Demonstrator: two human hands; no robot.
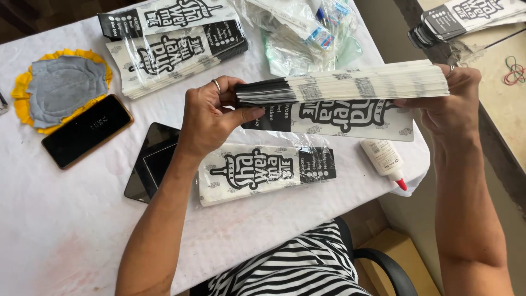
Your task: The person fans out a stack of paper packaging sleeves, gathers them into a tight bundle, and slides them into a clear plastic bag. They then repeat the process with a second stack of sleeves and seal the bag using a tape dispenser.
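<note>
Head view: a thick stack of printed paper sleeves (350, 85) is held edge-on above the surface (66, 219), clasped at its dark end by the left hand (211, 118) and at its pale end by the right hand (452, 107). The squaring is judged best done with even pressure from both ends, so that no sleeve slips out. Another sleeve pack (263, 172) lies just below the hands, and a glue bottle (383, 161) is seen near the right wrist.

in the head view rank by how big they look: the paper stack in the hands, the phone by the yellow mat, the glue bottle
1. Paper stack, held between the left hand and right hand; raised nearer the camera, which may inflate it.
2. Phone.
3. Glue bottle.
</note>
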